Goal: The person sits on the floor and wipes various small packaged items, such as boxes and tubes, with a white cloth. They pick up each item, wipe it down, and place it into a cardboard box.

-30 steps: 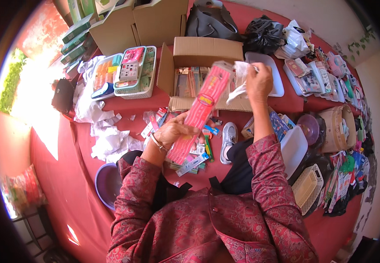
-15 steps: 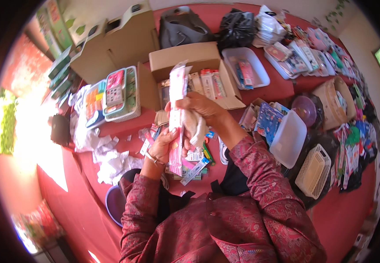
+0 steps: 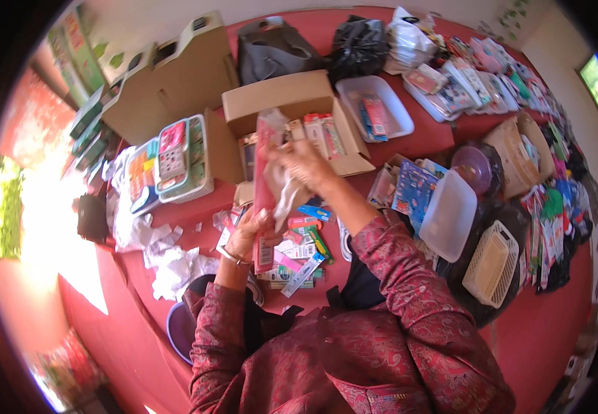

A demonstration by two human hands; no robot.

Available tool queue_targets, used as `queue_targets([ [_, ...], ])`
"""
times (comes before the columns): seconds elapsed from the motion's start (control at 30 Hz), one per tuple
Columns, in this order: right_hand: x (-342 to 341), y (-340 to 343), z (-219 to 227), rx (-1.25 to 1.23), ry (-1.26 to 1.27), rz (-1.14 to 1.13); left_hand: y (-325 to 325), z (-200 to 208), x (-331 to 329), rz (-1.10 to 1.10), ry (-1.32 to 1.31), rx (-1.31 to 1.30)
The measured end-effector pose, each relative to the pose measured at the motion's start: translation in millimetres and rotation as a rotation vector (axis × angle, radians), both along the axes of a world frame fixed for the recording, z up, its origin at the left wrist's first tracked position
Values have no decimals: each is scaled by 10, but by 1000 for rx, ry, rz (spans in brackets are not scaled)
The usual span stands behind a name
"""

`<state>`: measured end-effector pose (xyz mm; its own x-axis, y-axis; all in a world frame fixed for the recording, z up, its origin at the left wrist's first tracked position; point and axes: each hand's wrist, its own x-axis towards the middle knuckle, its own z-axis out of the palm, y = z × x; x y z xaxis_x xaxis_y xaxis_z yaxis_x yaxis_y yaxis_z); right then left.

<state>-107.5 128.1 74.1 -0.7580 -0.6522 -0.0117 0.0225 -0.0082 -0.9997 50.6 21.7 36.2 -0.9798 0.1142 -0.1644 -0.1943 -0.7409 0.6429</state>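
Note:
A long, narrow pink package [image 3: 265,190], with a clear plastic top and a barcode near its lower end, stands upright before me. My left hand [image 3: 246,236] grips its lower part, thumb along the edge. Higher up, my right hand [image 3: 304,167] is closed round a crumpled whitish cloth [image 3: 288,201] beside the package; motion blurs its fingers. Behind the package lies an open cardboard box [image 3: 282,95] with several packets inside. Small packaged items lie on the red cloth below my hands, among them a blue-and-white packet [image 3: 302,274].
On the left are a basket with lidded trays [image 3: 187,190] and crumpled white paper [image 3: 182,269]. A translucent tub [image 3: 394,90] stands right of the box. Nearer right are an empty tub [image 3: 449,217], a cream basket [image 3: 492,265] and a purple bowl [image 3: 473,169].
The package has turned to show its barcode and shifted slightly left. My right hand has moved along it with the cloth, which hangs looser now. More small items show below.

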Motion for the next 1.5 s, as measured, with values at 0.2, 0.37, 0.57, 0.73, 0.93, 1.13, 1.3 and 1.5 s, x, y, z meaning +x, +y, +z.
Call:
queue_targets([
  [0.2,-361,160,153,-302,6,-547,-47,139,-95,-39,99,384],
  [0.37,-2,-125,194,-112,662,-440,-7,39,-69,-149,50,169],
  [0.57,-118,-158,213,28,742,-533,-11,34,-28,-85,91,94],
  [0.73,-379,140,54,157,294,-315,-214,65,-121,-8,110,71],
  [0.93,272,35,83,257,336,181,-270,-65,-195,523,-13,-33],
  [1.13,768,-74,56,492,1045,298,-311,-97,-254,706,-81,-182],
  [1.3,619,-62,1,468,960,296,-330,110,-246,645,-67,105],
  [1.5,417,126,210,99,-306,605,-625,146,-100,635,232,409],
])
